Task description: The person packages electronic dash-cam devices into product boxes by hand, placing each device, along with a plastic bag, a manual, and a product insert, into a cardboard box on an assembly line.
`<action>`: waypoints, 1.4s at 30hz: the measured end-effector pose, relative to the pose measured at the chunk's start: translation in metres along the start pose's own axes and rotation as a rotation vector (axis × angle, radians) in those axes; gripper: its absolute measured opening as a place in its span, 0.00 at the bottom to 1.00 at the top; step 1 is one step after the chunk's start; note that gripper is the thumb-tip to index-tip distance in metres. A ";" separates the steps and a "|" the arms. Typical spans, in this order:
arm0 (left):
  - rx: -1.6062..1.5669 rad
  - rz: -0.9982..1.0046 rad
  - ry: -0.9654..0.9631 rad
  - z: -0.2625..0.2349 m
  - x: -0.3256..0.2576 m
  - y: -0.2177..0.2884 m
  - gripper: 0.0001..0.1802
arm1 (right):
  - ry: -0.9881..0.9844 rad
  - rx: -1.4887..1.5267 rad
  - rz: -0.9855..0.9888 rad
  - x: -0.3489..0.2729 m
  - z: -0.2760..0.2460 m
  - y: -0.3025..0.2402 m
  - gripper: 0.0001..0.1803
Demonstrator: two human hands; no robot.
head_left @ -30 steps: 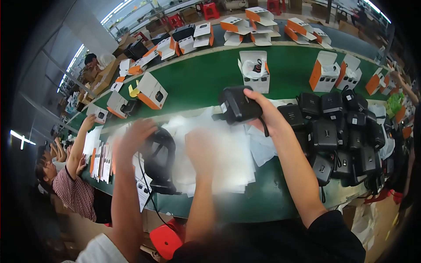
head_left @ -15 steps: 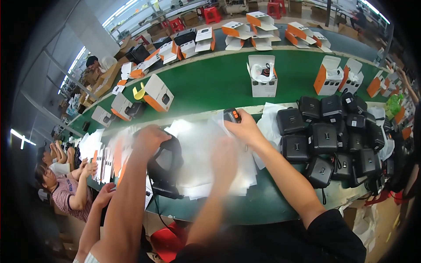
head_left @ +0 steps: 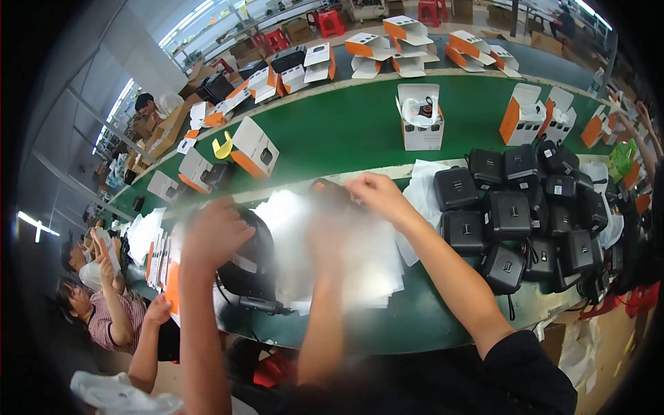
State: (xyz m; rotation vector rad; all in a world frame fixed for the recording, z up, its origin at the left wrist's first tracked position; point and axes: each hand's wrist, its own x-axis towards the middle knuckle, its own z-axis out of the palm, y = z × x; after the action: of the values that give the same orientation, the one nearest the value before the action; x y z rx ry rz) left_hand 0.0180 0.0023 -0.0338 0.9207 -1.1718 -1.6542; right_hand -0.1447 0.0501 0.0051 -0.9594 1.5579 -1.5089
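Item: small dark device [head_left: 328,194], half hidden, blurred; I see my right hand [head_left: 373,194] pinching it over the white sheets [head_left: 373,270]. Left hand [head_left: 216,232]: curled atop black round unit [head_left: 252,266]; grip unclear.

We look down from a single head-worn camera onto the green worktop [head_left: 360,131], which lies close below and runs away from us to the upper edge. Our own forearms enter from the lower edge, the left hand [head_left: 216,232] and right hand [head_left: 377,194] near the picture's middle. The fisheye lens bends the worktop's straight edges toward the dark rim (most strongly at the left). We have no second view, so no part of the scene is shared.
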 end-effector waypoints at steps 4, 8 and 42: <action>0.140 0.049 -0.063 0.004 0.006 -0.001 0.18 | 0.042 0.023 0.089 0.008 0.000 0.005 0.25; 0.300 0.158 0.016 0.006 0.004 0.012 0.17 | -0.086 0.075 -0.008 0.013 0.002 0.010 0.18; 0.267 0.760 0.164 -0.019 0.230 0.161 0.14 | -0.053 0.043 -0.257 -0.035 -0.058 -0.082 0.41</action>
State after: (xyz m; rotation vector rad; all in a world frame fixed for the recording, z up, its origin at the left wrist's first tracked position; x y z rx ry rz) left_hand -0.0037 -0.2457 0.0974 0.6295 -1.4164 -0.8145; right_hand -0.1806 0.1048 0.0888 -1.2010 1.3998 -1.6699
